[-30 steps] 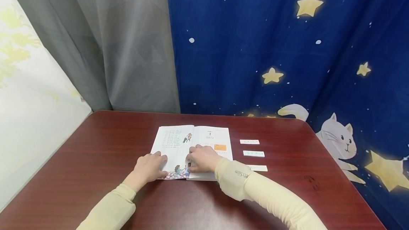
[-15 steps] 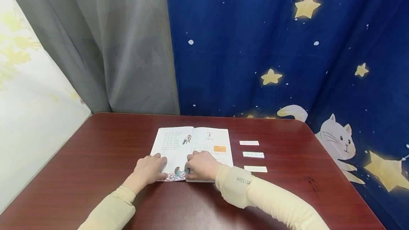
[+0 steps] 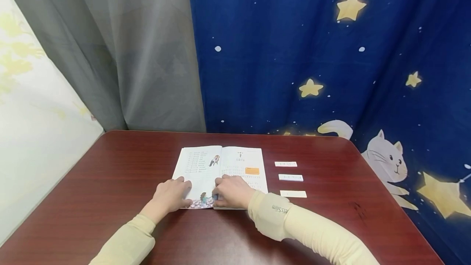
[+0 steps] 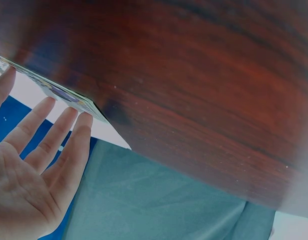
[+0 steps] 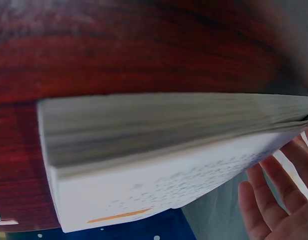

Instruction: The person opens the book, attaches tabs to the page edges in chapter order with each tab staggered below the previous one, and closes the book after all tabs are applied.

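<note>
An open book (image 3: 200,179) with printed text and coloured drawings lies flat on the dark red table. My left hand (image 3: 171,193) rests on the lower left edge of its left page, fingers spread, the thumb near the bottom corner. In the left wrist view the fingertips of the left hand (image 4: 38,165) touch the page. On the lower part of the right page is my right hand (image 3: 233,191), its fingertips at the centre fold. The right wrist view shows the book's thick page block (image 5: 179,120) and the loosely bent fingers of the right hand (image 5: 284,200).
Three pale paper strips, the top strip (image 3: 285,164), the middle strip (image 3: 290,178) and the bottom strip (image 3: 293,194), lie in a column right of the book. Beyond the table (image 3: 92,199) hang a grey curtain (image 3: 154,52) and a blue star-patterned curtain (image 3: 265,52).
My right hand has slid along the fold toward the near edge of the book, uncovering more of the right page's text. My left hand stays on the left page.
</note>
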The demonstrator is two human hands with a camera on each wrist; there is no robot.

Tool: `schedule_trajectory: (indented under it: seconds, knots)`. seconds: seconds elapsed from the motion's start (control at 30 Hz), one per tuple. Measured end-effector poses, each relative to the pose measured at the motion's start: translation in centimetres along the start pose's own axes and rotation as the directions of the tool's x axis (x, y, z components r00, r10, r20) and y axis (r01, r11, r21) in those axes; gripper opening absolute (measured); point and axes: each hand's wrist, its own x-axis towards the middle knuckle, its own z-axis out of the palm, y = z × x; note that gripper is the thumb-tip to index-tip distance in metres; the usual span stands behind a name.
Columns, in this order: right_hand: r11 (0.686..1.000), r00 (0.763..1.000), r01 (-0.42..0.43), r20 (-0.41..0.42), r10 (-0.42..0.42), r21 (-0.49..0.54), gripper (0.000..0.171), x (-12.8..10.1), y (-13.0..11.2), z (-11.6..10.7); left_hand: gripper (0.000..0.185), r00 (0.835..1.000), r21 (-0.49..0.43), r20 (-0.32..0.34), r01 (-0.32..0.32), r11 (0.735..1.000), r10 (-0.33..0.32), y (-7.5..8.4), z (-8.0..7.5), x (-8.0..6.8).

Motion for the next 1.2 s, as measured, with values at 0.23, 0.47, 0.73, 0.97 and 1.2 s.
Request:
schedule_trajectory:
  seconds: [0.23, 0.47, 0.73, 0.97, 1.2]
  knots:
    - [1.000, 1.000, 0.017, -0.009, -0.017, 0.023, 0.021, -0.4, 0.2, 0.2, 0.032, 1.000, -0.003, 0.004, 0.003, 1.000, -0.003, 0.2, 0.2, -0.1]
    - [0.996, 0.996, 0.078, 0.029, -0.080, 0.053, 0.031, -1.3, 1.1, -0.5, 0.031, 1.000, 0.013, -0.007, 0.003, 1.000, -0.003, 0.2, 0.3, 0.0]
    - [0.988, 0.993, 0.106, 0.037, -0.110, 0.109, 0.032, -3.6, 2.9, -1.3, 0.030, 1.000, -0.012, -0.013, 0.025, 1.000, -0.025, 0.1, -0.3, 0.1]
    - [0.994, 0.999, 0.031, 0.009, -0.032, 0.105, 0.031, -5.9, 5.2, -2.6, 0.034, 0.999, -0.006, -0.049, 0.018, 1.000, -0.018, 0.3, -1.4, 0.8]
    - [0.989, 0.996, -0.082, 0.039, 0.077, 0.125, 0.033, -7.8, 7.3, -3.3, 0.036, 0.991, 0.013, -0.130, -0.037, 0.999, 0.038, 1.2, -2.2, 1.8]
